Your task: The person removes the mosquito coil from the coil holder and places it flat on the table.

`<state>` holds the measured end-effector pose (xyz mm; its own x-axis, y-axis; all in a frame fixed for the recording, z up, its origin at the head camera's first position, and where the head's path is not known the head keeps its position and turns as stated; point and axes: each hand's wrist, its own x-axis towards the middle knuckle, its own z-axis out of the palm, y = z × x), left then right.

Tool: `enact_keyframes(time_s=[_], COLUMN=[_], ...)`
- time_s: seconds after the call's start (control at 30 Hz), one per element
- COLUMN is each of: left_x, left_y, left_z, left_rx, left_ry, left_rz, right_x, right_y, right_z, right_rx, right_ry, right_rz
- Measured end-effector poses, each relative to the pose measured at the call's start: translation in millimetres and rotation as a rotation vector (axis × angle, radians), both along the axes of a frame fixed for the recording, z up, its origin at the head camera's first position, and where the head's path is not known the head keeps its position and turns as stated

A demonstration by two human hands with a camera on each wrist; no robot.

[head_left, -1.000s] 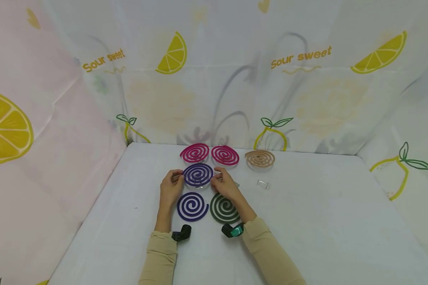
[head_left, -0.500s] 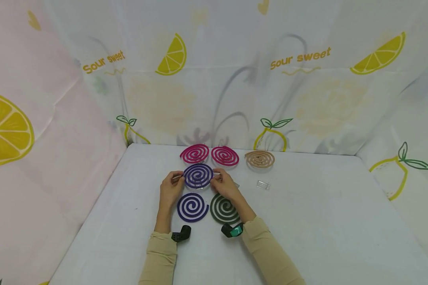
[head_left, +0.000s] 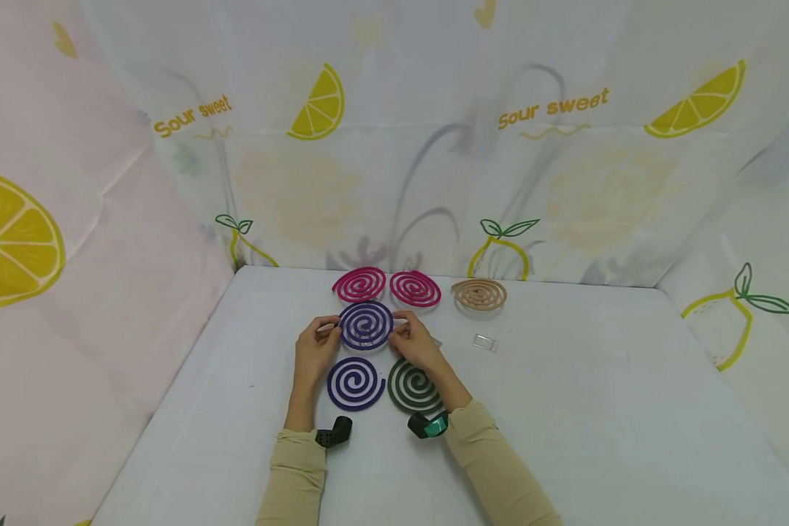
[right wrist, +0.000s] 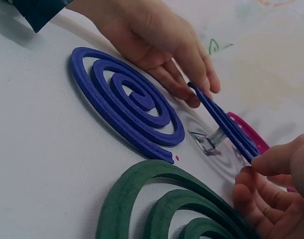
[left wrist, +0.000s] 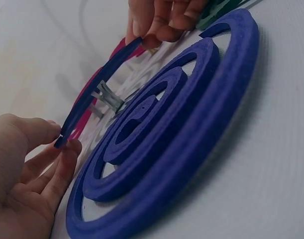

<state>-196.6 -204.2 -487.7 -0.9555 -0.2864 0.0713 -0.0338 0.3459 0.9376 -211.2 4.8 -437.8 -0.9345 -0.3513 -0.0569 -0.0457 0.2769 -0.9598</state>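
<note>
A purple-blue mosquito coil (head_left: 366, 325) is held tilted above the table between both hands. At its left edge, the thumb and fingers of my left hand (head_left: 313, 353) pinch the rim. My right hand (head_left: 417, 343) pinches the opposite rim. Beneath that coil, a small stand (left wrist: 109, 97) shows in the left wrist view, at or close to its underside; whether they touch I cannot tell. Nearer to me, a second purple-blue coil (head_left: 355, 383) lies flat. Beside it lies a dark green coil (head_left: 410, 386), partly covered by my right wrist.
Along the back stand two pink coils (head_left: 359, 285) and a tan coil (head_left: 479, 294), raised off the table. A clear plastic stand (head_left: 484, 341) lies right of my right hand. Another clear piece (head_left: 437, 342) shows partly behind that hand. Patterned cloth walls (head_left: 394, 197) surround the white table (head_left: 598, 409).
The held coil has tilted slightly, its near edge coming down toward me. The clear stand that showed below that edge is now hidden in the head view. Both hands stay almost in place.
</note>
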Motion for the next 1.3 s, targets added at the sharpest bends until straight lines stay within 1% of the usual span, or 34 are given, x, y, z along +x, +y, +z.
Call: enact_keyframes(time_s=[0.17, 0.4, 0.57, 0.77, 0.97, 1.0, 1.2, 1.3], left_x=[0.0, 0.5, 1.9, 0.6, -1.9, -1.8, -0.1, -0.1], left_y=[0.7, -0.4, -1.3, -1.2, -0.5, -0.2, 0.2, 0.5], left_z=[-0.1, -0.3, -0.3, -1.5, -2.6, -2.5, -1.2, -0.7], left_rx=[-0.002, 0.001, 0.011, 0.028, 0.023, 0.021, 0.027, 0.028], left_ry=[-0.002, 0.016, 0.030, 0.044, 0.039, 0.038, 0.048, 0.054], left_rz=[0.000, 0.000, 0.006, 0.004, 0.019, 0.021, 0.026, 0.031], right_x=[-3.2, -19.0, -20.0, -18.6, -17.6, -16.6, -2.9, -0.7], right_y=[1, -2, -3, -2, 0, 0, 3, 3], right_z=[-3.3, -33.0, -37.0, -35.0, -32.7, -31.1, -6.4, -2.3], right_rx=[0.004, 0.005, 0.011, -0.001, -0.005, -0.012, -0.020, -0.018], right_ry=[-0.001, -0.005, 0.001, 0.005, 0.001, -0.003, 0.000, 0.006], right_rz=[0.015, -0.014, -0.019, -0.026, -0.018, -0.015, 0.026, 0.034])
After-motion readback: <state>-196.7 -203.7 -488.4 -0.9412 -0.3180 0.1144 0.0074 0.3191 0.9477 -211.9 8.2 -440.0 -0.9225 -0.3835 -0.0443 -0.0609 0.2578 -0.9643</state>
